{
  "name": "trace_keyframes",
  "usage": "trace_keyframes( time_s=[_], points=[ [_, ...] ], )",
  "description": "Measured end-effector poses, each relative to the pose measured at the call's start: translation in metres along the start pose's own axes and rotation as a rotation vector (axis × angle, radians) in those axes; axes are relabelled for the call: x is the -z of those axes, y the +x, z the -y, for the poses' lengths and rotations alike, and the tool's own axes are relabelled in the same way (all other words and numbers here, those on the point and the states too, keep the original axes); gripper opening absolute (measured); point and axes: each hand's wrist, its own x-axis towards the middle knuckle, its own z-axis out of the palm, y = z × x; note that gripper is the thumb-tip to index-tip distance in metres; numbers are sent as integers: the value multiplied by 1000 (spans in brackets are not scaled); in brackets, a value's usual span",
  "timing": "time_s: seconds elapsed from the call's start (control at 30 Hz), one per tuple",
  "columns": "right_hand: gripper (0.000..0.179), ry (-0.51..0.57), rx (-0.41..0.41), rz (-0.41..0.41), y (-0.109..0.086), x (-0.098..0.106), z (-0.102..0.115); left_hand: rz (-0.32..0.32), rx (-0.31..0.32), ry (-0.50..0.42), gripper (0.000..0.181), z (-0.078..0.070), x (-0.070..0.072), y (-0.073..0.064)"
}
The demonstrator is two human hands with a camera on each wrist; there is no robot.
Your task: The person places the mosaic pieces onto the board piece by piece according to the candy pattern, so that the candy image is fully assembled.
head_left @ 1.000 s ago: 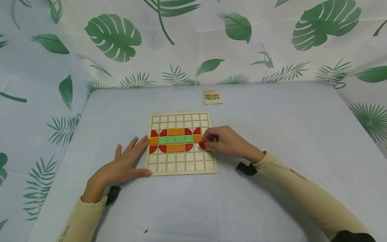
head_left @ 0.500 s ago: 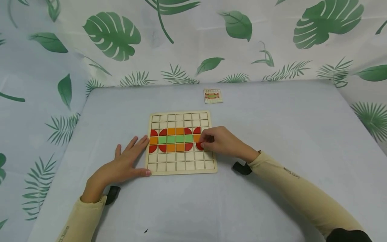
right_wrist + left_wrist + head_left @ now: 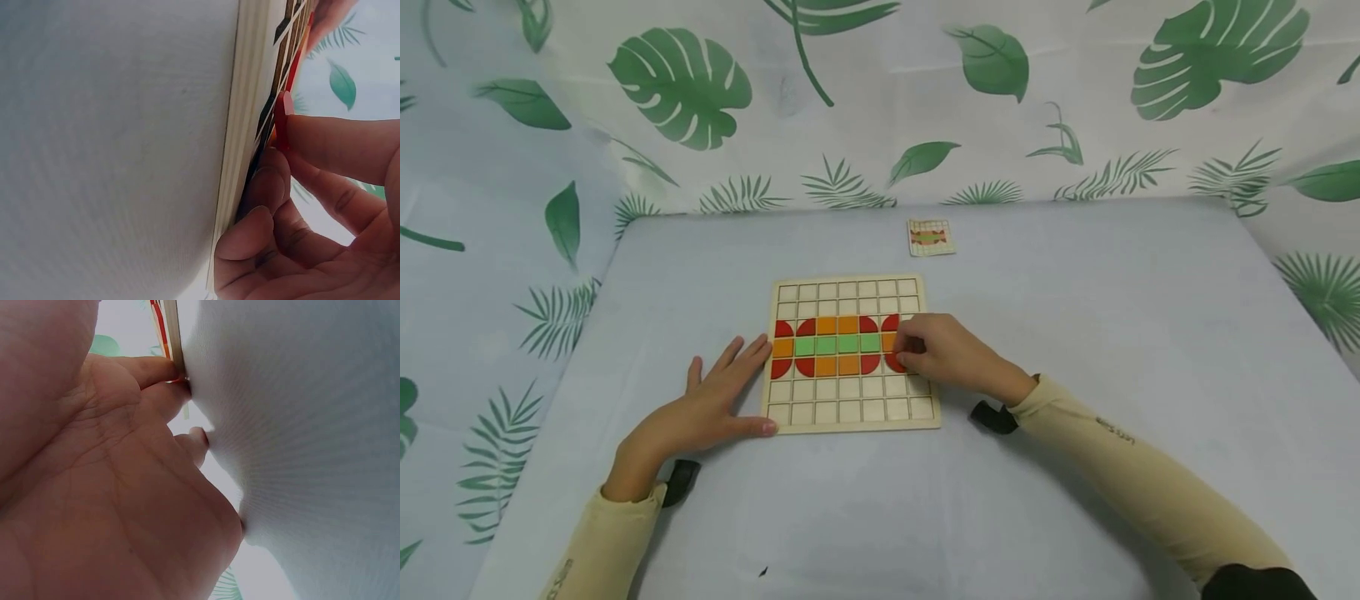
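A pale wooden grid board [image 3: 850,412] lies on the table with a band of red quarter-round tiles, orange squares and green squares across its middle. My left hand [image 3: 703,417] is spread flat at the board's left side, fingertips and thumb against its edge; the left wrist view shows fingers [image 3: 156,370] meeting that edge. Over the right end of the band, my right hand [image 3: 951,354] pinches a red quarter-round tile [image 3: 283,119] between thumb and finger, low at its grid cell. The hand covers part of the board's right columns.
Behind the board lies a small pattern card [image 3: 931,238] printed with a similar red, orange and green design. A leaf-print cloth [image 3: 850,75] rises at the table's back and sides. A tiny dark speck [image 3: 763,572] shows near the front.
My right hand has moved slightly left and brought the red tile down into line with the lower row of the band. My left hand stays at the board's edge.
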Motion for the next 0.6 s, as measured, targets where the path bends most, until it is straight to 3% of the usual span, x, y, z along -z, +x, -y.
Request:
trace_keyframes(
  time_s=[0.6],
  points=[
    [16,-53,-10,-17,1,-4,1,0,16,2,112,-1,0,0]
  ],
)
